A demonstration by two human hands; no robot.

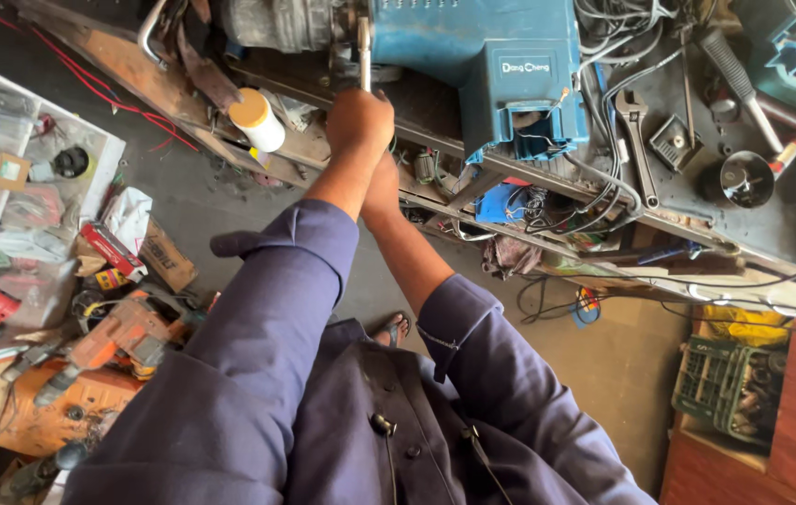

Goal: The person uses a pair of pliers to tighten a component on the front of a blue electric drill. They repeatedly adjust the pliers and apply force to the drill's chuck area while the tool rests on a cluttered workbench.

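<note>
Wrench handle (both hands gripping)

Both arms stretch forward, away from the body, in dark blue sleeves pushed up to the elbows. The left hand is on top, closed in a tight fist. The right hand sits just under it, mostly hidden, touching the left wrist.

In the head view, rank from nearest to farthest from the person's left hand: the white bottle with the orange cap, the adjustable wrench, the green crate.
Measured from the left hand gripping the metal handle:
1. White bottle with orange cap, just left of the hand.
2. Adjustable wrench, on the bench to the right.
3. Green crate, lower right on the floor.
</note>
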